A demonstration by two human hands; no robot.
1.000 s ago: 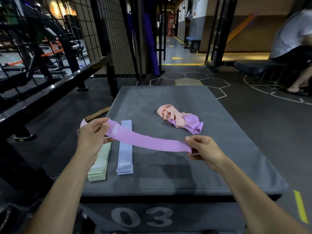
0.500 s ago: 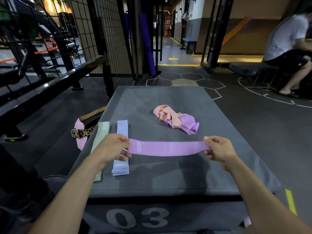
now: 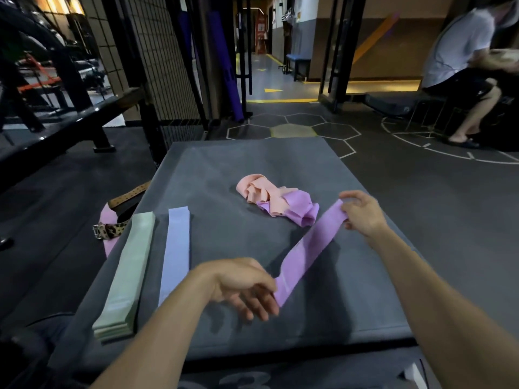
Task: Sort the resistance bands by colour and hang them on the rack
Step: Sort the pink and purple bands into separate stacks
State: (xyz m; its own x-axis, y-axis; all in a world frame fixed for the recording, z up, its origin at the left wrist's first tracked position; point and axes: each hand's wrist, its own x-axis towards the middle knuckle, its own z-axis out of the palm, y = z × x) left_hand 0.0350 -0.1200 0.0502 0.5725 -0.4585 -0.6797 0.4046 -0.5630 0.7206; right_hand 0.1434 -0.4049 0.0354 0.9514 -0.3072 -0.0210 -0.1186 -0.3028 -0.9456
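Nearest, at six o'clock, the left hand (image 3: 244,284) reaches in palm-down, wrist bent, its fingers (image 3: 261,307) curled and pinching the near end of the purple band (image 3: 309,248) just above the grey desk (image 3: 351,304). The band runs taut toward two o'clock, where the right hand (image 3: 362,213) holds its far end, thumb and fingers clamped on it, forearm stretched forward. At nine o'clock lie a flat green band stack (image 3: 127,273) and, just beside it, a blue band stack (image 3: 175,254), both lengthwise on the desk. Farther, at twelve o'clock, a crumpled heap of peach and purple bands (image 3: 276,202) rests mid-desk. Beyond the left edge a leopard-print belt (image 3: 112,230) lies on the floor.
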